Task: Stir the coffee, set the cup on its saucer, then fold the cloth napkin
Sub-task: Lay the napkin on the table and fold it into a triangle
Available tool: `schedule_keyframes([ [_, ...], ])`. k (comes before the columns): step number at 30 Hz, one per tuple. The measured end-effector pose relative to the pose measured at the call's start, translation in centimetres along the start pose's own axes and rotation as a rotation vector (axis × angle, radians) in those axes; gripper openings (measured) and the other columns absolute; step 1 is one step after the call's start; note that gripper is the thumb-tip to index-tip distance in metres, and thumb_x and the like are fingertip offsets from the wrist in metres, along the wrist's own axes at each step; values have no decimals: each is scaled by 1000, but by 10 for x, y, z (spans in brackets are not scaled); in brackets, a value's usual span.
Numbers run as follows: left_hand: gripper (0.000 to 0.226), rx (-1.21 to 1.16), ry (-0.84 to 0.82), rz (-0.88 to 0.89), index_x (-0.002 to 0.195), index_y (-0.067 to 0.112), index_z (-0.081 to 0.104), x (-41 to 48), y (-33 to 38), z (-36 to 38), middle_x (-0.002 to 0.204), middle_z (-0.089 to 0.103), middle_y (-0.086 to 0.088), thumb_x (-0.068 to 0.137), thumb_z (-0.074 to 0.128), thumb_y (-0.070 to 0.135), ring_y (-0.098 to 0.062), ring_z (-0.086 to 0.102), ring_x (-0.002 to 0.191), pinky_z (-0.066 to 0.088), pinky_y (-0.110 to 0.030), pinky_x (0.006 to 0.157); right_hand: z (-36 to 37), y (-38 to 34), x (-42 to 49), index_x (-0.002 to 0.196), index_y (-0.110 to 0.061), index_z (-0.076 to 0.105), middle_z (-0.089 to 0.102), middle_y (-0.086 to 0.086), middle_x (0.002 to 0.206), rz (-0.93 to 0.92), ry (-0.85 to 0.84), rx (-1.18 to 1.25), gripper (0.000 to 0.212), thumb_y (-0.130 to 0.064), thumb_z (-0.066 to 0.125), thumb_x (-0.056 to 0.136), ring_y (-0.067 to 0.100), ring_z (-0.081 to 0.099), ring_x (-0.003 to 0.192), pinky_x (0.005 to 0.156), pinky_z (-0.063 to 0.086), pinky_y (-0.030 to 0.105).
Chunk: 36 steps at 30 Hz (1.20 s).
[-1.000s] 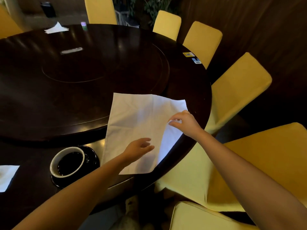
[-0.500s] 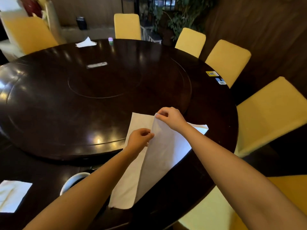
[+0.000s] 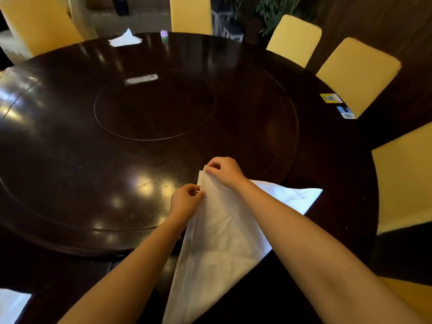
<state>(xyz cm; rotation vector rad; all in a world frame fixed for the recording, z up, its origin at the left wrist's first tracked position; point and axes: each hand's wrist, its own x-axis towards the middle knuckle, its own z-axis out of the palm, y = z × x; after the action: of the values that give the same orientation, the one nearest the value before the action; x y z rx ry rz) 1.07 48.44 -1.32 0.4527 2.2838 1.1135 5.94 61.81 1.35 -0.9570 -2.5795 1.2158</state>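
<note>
The napkin (image 3: pixel 224 232) lies on the near right part of the table (image 3: pixel 117 174), half folded over, its long axis running from my body away toward the table's middle; its far end sits right under both hands, so nothing needs reaching for. My right hand (image 3: pixel 224 170) is the farther one, pinching the far corner of the upper layer; my left hand (image 3: pixel 185 201) is just nearer, closed in a pinch on the left edge. Both forearms come in low, wrists bent down; a flap still pokes out right, so I judge the edges need matching next. The cup is out of view.
</note>
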Motion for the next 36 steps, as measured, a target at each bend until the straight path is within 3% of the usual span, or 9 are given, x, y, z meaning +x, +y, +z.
schedule_keyframes([
  [13, 16, 254, 130, 55, 101, 16, 64, 19, -5, 12, 85, 61, 5, 90, 52, 19, -12, 58, 73, 52, -31, 65, 40, 28, 32, 92, -12, 65, 63, 7, 102, -43, 50, -157, 22, -31, 53, 89, 24, 47, 104, 87, 33, 36],
  [16, 19, 317, 220, 108, 107, 15, 59, 11, 1, 18, 107, 59, -4, 91, 50, 22, -15, 55, 84, 49, -32, 71, 34, 37, 24, 97, -12, 60, 61, 6, 105, -55, 102, -115, 21, -30, 52, 91, 23, 47, 104, 87, 34, 34],
  [19, 31, 398, 287, 360, 120, 8, 54, -2, 8, 37, 122, 54, -11, 92, 50, 18, -22, 53, 105, 45, -32, 82, 9, 62, 4, 105, -11, 60, 61, 7, 110, -34, 265, -10, 20, -23, 51, 92, 23, 48, 106, 87, 37, 31],
  [21, 37, 489, 207, 524, 128, 7, 50, -7, 11, 59, 134, 51, -15, 93, 46, 21, -29, 48, 121, 40, -38, 99, -17, 91, -17, 108, -9, 60, 62, 8, 111, 6, 389, -18, 21, -19, 48, 93, 23, 48, 108, 87, 35, 26],
  [24, 59, 667, 13, 524, 145, 15, 23, -13, 10, 89, 156, 17, -10, 94, 17, 45, -26, 10, 144, 5, -41, 115, -50, 142, -56, 111, -6, 58, 61, 11, 115, 50, 484, -195, 33, -23, 36, 93, 27, 49, 111, 95, 42, 35],
  [27, 73, 800, -52, 494, 148, 22, 6, -14, 1, 103, 158, -3, -4, 84, -5, 54, -17, -16, 139, -11, -42, 113, -46, 179, -93, 134, -3, 43, 45, 16, 141, -62, 246, -463, 56, -34, 27, 90, 32, 42, 131, 111, 23, 35],
  [30, 71, 849, -32, 468, 148, 24, 2, -11, -5, 107, 158, -5, -1, 84, -7, 56, -16, -17, 140, -9, -43, 116, -30, 196, -121, 143, -14, -4, -4, 0, 154, -34, -17, -560, 70, -54, 10, 87, 16, -2, 144, 116, -11, 27],
  [33, 72, 873, -50, 478, 147, 25, 0, -9, -7, 107, 157, -7, 1, 84, -7, 59, -16, -18, 140, -10, -43, 116, -37, 222, -129, 144, -19, -10, -8, -2, 157, 66, -25, -672, 82, -67, -14, 78, 12, -17, 140, 114, -14, 32],
  [36, 75, 886, -81, 467, 147, 25, -3, -10, -8, 103, 155, -12, 2, 83, -6, 63, -17, -18, 140, -12, -44, 116, -64, 247, -125, 147, -21, -2, -1, -2, 158, 189, 62, -687, 72, -61, 4, 87, 12, -12, 142, 117, -5, 39],
])
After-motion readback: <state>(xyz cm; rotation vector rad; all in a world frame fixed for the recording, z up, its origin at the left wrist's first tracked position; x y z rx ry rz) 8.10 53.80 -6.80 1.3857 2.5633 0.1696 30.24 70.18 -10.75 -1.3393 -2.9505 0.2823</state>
